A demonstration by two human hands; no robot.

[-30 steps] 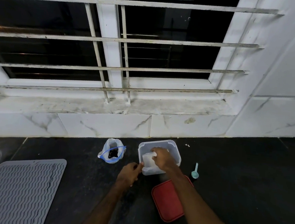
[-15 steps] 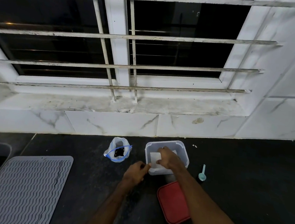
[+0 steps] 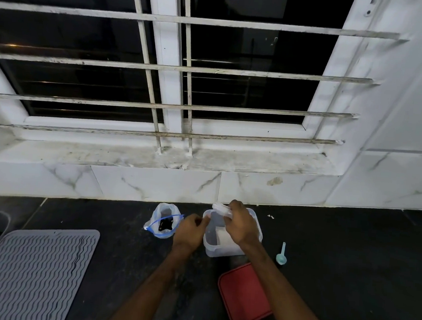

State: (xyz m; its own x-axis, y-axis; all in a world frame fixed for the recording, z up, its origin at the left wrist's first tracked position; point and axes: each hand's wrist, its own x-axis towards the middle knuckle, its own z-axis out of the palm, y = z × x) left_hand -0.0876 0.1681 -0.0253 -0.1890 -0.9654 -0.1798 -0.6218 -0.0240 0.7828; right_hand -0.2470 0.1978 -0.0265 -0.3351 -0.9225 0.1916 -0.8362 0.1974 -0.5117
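Now clear packet (image 3: pixel 221 208) in right hand (image 3: pixel 241 228)

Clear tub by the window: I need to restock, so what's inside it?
A white packet lies on the floor of the clear tub. The right hand, gripping a clear wrapper above the rim, hides the right side.

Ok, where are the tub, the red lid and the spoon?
tub (image 3: pixel 223 252), head view, on its front wall.
red lid (image 3: pixel 245 293), head view, middle of its top.
spoon (image 3: pixel 281 258), head view, on its bowl.
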